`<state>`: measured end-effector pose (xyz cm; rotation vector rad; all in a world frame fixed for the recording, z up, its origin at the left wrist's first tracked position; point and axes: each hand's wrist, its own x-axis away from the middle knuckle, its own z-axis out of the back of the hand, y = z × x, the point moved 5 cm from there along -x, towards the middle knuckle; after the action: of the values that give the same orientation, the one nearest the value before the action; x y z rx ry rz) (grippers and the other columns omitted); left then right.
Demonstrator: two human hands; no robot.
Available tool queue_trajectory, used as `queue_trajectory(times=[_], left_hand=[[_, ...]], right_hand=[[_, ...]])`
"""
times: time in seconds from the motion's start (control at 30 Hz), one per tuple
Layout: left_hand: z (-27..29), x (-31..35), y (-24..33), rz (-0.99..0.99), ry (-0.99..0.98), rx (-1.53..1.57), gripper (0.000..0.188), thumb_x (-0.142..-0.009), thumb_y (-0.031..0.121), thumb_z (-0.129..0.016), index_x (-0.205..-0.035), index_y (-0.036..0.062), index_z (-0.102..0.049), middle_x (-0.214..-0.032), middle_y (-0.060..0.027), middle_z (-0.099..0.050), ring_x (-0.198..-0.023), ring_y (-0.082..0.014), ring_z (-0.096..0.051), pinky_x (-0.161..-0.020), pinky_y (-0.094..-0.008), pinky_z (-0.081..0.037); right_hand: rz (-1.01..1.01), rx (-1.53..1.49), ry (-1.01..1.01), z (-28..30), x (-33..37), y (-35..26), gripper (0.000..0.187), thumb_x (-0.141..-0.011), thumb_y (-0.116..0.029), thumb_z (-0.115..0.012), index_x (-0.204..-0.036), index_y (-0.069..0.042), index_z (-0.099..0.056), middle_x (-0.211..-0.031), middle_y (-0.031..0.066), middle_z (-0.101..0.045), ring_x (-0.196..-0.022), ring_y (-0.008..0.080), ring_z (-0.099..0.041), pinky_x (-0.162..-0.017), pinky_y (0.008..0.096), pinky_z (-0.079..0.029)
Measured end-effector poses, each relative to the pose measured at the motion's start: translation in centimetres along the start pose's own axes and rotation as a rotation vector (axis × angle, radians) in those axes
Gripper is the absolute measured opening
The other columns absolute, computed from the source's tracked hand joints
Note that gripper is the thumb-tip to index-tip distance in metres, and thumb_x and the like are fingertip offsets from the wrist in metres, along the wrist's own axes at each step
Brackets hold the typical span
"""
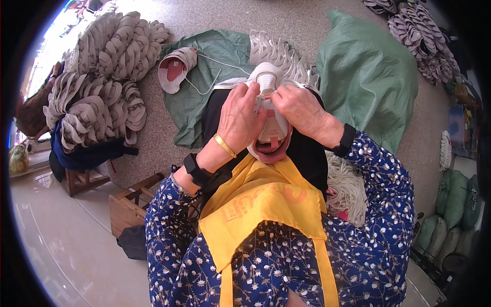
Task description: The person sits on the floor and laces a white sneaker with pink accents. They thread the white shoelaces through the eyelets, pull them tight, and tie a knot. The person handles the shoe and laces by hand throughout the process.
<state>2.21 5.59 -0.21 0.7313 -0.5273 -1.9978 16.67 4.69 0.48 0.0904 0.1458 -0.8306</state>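
Observation:
A white sneaker point(268, 77) with pink lining rests across my lap, toe pointing away and heel opening toward me. My left hand point(239, 116) curls over the left side of its upper, fingertips near the lower eyelets. From the other side my right hand point(302, 111) pinches at the same area beside the tongue; what exactly lies between the fingertips is hidden. White lace stretches out to both sides of the toe. Another white sneaker point(175, 70) with a pink insole lies on a green sheet point(204, 43), its loose lace trailing over the sheet.
Shoe uppers stand in a row point(279, 48) beyond my knees. Big stacks of uppers point(110, 56) rise at the left, above a wooden stool point(130, 204). A bulging green sack point(365, 77) sits ahead right. A bundle of white laces point(345, 187) is beside my right thigh.

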Motion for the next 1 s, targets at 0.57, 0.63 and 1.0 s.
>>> queue_trajectory(times=[0.57, 0.63, 1.0], left_hand=[[-0.9, 0.4, -1.1, 0.123, -0.037, -0.067, 0.029, -0.084, 0.011, -0.067, -0.106, -0.0009, -0.054, -0.095, -0.0226, -0.062, -0.088, -0.0433, -0.062, -0.079, -0.0517, -0.05], [-1.0, 0.4, -1.4, 0.137, -0.036, -0.04, 0.028, -0.084, 0.012, -0.066, -0.106, -0.0013, -0.054, -0.094, -0.0234, -0.062, -0.088, -0.0442, -0.062, -0.078, -0.0523, -0.05], [-0.3, 0.2, -1.6, 0.151, 0.047, -0.005, 0.029, -0.084, 0.015, -0.068, -0.102, -0.002, -0.052, -0.092, -0.0243, -0.063, -0.089, -0.0454, -0.062, -0.078, -0.0533, -0.049]], right_hand=[[0.149, -0.083, 0.157, 0.8, -0.3, 0.0, 0.02, -0.078, -0.01, -0.064, -0.096, -0.003, -0.06, -0.098, 0.0098, -0.055, -0.094, 0.0249, -0.061, -0.083, 0.0348, -0.055], [0.133, -0.181, 0.191, 1.5, -0.1, -0.6, 0.018, -0.08, -0.008, -0.063, -0.096, -0.002, -0.058, -0.097, 0.0111, -0.056, -0.092, 0.0272, -0.062, -0.082, 0.0365, -0.055], [-0.32, -0.554, 0.183, -0.1, -0.4, -1.0, 0.006, -0.091, -0.005, -0.065, -0.096, -0.001, -0.066, -0.093, 0.0177, -0.065, -0.085, 0.0385, -0.067, -0.073, 0.0436, -0.055]])
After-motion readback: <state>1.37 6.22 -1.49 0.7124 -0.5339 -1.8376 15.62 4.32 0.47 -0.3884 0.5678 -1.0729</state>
